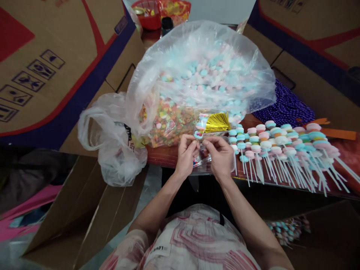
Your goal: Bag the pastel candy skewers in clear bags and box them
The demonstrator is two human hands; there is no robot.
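Close to the table's front edge, my left hand (185, 155) and my right hand (221, 156) meet, thumbs and fingertips pinched together. Between them is the lower end of a marshmallow lollipop (200, 124), a pink, white and blue stack that seems to be in a clear wrapper. Its stick is hidden by my fingers. A bundle of gold twist ties (218, 123) lies just beyond my right hand. Under my hands is a clear plastic packet or tray, its contents hard to make out. Rows of finished-looking marshmallow lollipops (281, 144) lie to the right, sticks toward me.
Behind my hands stand a big clear bag of pastel marshmallows (202, 71) and a bag of multicoloured gummies (174, 123). A white plastic bag (115, 138) hangs over the edge at left. Purple cord (284, 105) lies right. Large cartons (70, 67) flank both sides; an open box (323, 236) sits below.
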